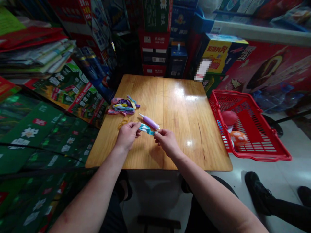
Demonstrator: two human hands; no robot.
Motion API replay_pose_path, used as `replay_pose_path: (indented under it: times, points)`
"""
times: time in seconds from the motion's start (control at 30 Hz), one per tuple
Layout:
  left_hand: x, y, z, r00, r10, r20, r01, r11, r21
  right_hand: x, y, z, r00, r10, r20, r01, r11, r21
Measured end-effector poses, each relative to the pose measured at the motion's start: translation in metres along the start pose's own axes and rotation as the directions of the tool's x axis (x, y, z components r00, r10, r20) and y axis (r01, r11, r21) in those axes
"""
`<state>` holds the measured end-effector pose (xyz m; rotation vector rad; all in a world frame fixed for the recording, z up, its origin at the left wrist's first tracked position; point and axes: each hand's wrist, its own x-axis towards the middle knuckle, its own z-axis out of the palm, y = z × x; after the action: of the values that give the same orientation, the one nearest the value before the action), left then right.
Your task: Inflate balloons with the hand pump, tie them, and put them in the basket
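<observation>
Holds a blue, white-patterned strip, apparently a limp balloon (146,128), spread between both hands over the middle of the wooden worktop (184,119). Pinches one end in the left hand (128,134), with thumb and fingers closed tight on the edge. Grips the other end likewise in the right hand (167,139), with fingers curled inward and no visible gap at the tips. Has a purple pump (150,122) just beyond the strip, lying aslant, with pale nozzle toward the far left and thicker end near the right hand. Shows a few yellow rubber bands (123,121) just beyond the left hand, and past those a loose heap of colourful uninflated balloons (123,106) near the left edge. To the right, beside the worktop, shows a red basket (257,158) with a pinkish-red ball (229,118) and an orange, white-patterned ball (239,138) inside. Past the far edge, shows stacked red boxes (155,40) and a blue box (178,60); along the left, green cartons (26,136) beneath piled papers (36,55). At lower right, on the pale floor, shows another person's dark shoe (257,191).
</observation>
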<state>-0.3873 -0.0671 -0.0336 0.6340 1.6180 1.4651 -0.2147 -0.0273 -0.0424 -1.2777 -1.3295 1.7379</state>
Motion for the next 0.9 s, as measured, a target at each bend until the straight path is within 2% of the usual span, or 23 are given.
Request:
replay_pose_path:
  times: [0.07, 0.17, 0.23, 0.27, 0.33, 0.37, 0.4, 0.47, 0.53, 0.63, 0.73, 0.83, 0.9]
  points:
    - [0.0, 0.003, -0.006, 1.0, -0.013, -0.011, 0.014, 0.995, 0.094, 0.001, 0.007, 0.007, 0.999, 0.038, 0.033, -0.039, 0.999, 0.011]
    - [-0.003, 0.007, -0.016, 0.997, -0.074, -0.004, 0.071, 0.944, 0.323, 0.005, 0.009, 0.007, 0.998, 0.031, 0.062, -0.028, 0.998, -0.049]
    - [-0.012, 0.006, -0.016, 0.974, -0.208, 0.086, 0.159, 0.908, 0.388, 0.005, 0.007, 0.007, 0.998, -0.015, 0.061, 0.022, 0.993, -0.113]
    - [-0.017, 0.005, -0.013, 0.944, -0.293, 0.154, 0.218, 0.9, 0.377, 0.003, 0.006, 0.007, 0.996, -0.061, 0.064, 0.07, 0.986, -0.15]
    - [-0.028, 0.001, -0.004, 0.858, -0.423, 0.291, 0.356, 0.898, 0.257, -0.002, 0.002, 0.009, 0.977, -0.195, 0.086, 0.211, 0.948, -0.24]
    - [-0.033, -0.001, 0.001, 0.829, -0.442, 0.344, 0.416, 0.897, 0.15, -0.006, 0.001, 0.01, 0.956, -0.273, 0.105, 0.292, 0.91, -0.295]
    - [-0.036, -0.002, 0.005, 0.821, -0.427, 0.379, 0.45, 0.892, 0.03, -0.009, -0.001, 0.011, 0.931, -0.343, 0.129, 0.366, 0.862, -0.35]
    - [-0.038, -0.005, 0.009, 0.854, -0.349, 0.385, 0.439, 0.882, -0.173, -0.014, -0.004, 0.013, 0.882, -0.438, 0.173, 0.467, 0.768, -0.437]
    - [-0.034, -0.005, 0.008, 0.909, -0.278, 0.311, 0.365, 0.891, -0.271, -0.016, -0.006, 0.012, 0.855, -0.484, 0.186, 0.507, 0.705, -0.495]
    - [-0.023, -0.002, 0.001, 0.939, -0.267, 0.216, 0.327, 0.887, -0.326, -0.008, -0.008, 0.005, 0.826, -0.548, 0.13, 0.507, 0.624, -0.594]
    - [-0.015, 0.007, -0.005, 0.929, -0.287, 0.233, 0.363, 0.826, -0.43, 0.008, -0.006, -0.004, 0.804, -0.59, 0.079, 0.438, 0.496, -0.75]
    - [-0.01, 0.014, -0.007, 0.909, -0.298, 0.29, 0.412, 0.74, -0.532, 0.023, -0.001, -0.008, 0.835, -0.543, 0.088, 0.354, 0.408, -0.842]
    - [-0.008, 0.017, -0.006, 0.909, -0.281, 0.307, 0.412, 0.712, -0.569, 0.029, 0.004, -0.007, 0.861, -0.501, 0.092, 0.318, 0.389, -0.865]
